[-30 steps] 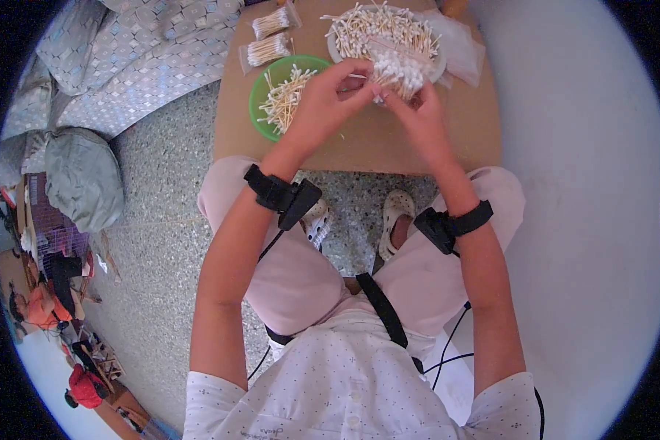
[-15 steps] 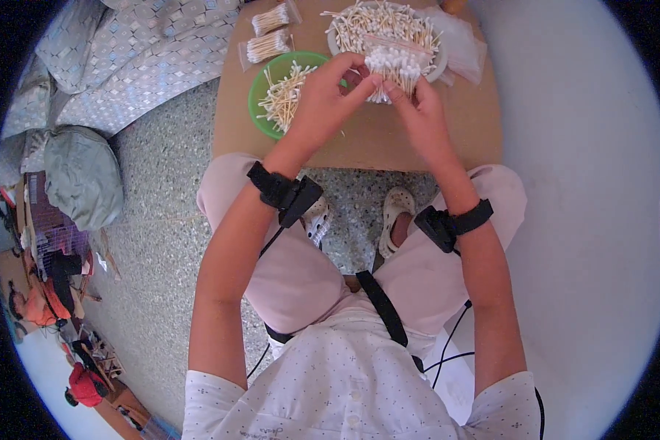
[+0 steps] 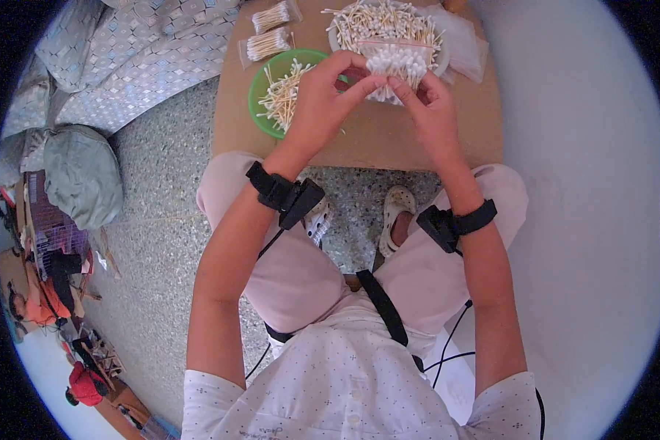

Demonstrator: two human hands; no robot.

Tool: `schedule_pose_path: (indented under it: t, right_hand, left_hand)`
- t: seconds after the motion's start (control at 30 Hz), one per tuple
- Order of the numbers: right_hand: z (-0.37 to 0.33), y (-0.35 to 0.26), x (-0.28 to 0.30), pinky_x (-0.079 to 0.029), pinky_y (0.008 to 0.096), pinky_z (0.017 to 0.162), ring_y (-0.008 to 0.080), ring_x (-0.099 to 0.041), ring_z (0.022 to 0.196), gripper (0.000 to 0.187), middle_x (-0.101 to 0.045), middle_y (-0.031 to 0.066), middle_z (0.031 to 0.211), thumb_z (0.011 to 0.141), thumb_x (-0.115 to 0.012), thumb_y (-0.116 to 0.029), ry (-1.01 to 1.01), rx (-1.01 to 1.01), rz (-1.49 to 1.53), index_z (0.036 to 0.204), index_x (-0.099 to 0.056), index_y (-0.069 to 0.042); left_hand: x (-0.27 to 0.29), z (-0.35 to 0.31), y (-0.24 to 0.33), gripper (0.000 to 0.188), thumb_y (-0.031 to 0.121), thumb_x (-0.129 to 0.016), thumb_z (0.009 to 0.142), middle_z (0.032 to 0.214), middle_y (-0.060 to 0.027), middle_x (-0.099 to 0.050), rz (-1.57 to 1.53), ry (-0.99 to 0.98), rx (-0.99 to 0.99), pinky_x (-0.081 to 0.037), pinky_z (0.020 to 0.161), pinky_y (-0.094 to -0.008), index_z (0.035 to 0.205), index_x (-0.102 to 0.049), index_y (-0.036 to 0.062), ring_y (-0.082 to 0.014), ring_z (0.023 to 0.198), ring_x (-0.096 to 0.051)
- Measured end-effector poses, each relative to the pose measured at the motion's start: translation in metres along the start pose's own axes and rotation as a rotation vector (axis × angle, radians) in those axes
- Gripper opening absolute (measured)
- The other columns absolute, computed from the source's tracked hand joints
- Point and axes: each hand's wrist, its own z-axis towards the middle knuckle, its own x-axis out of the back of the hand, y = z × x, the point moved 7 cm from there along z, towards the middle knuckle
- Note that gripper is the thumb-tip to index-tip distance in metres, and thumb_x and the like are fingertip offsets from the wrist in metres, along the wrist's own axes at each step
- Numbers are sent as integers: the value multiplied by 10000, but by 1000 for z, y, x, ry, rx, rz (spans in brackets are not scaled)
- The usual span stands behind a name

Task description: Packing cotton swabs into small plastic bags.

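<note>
Between my two hands is a clear zip bag of cotton swabs (image 3: 397,64), its white tips facing up and a reddish zip line along its top. My left hand (image 3: 328,92) pinches the bag's left side, thumb in front. My right hand (image 3: 429,106) grips the lower right side, with its thumb near the left thumb. Just behind the bag stands a pale bowl heaped with loose cotton swabs (image 3: 378,20). A green bowl (image 3: 253,99) of swabs sits left of the bag, partly covered by my left hand.
Two filled swab bags (image 3: 268,44) lie at the table's far left. Empty-looking clear bags (image 3: 466,48) rest at the far right, beside the pale bowl. The brown table (image 3: 389,147) ends just before my knees. A pale wall (image 3: 579,183) rises on the right; patterned cloth (image 3: 154,51) hangs at left.
The bag has tilted a little, so more of its zip line and the white tips show. My right hand has shifted slightly to the right; my left hand has stayed nearly still.
</note>
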Motion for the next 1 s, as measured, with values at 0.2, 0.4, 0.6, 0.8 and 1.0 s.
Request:
schedule_pose_path:
  t: [0.2,0.4,0.6,0.8,1.0]
  right_hand:
    - [-2,-12,5,-464,255,715,96,-549,774,370,-620,30,885,846,-668,-236,171,84,173,1092,-592,31]
    - [1,-4,6,-460,247,728,90,-547,800,367,-620,40,918,846,-668,-218,55,4,55,1110,-590,27]
    - [-5,-10,-4,-461,239,718,91,-550,796,310,-625,39,949,857,-654,-201,200,201,42,1072,-614,19]
    - [-6,-9,-2,-465,248,729,101,-557,800,331,-630,33,939,852,-655,-166,21,83,60,1114,-597,27]
    - [-2,-19,3,-464,258,780,114,-560,862,342,-618,52,992,849,-652,-152,88,121,80,1146,-577,-1]
  left_hand:
    - [6,0,-4,279,234,-736,763,794,-44,-579,107,6,78,-451,643,-268,854,-581,20,-135,748,-554]
    - [0,2,-4,352,246,-743,761,859,-32,-595,-25,42,-33,-440,653,-248,1011,-623,29,-110,742,-533]
    - [1,2,-11,301,228,-725,771,787,-39,-589,30,-66,138,-432,639,-254,966,-647,13,-111,699,-515]
    - [2,0,-13,293,224,-722,779,805,-11,-598,-100,-78,93,-430,669,-246,980,-647,24,-92,727,-516]
    - [-1,2,3,282,190,-681,817,897,-43,-622,-297,78,19,-450,741,-261,1048,-641,34,-107,868,-563]
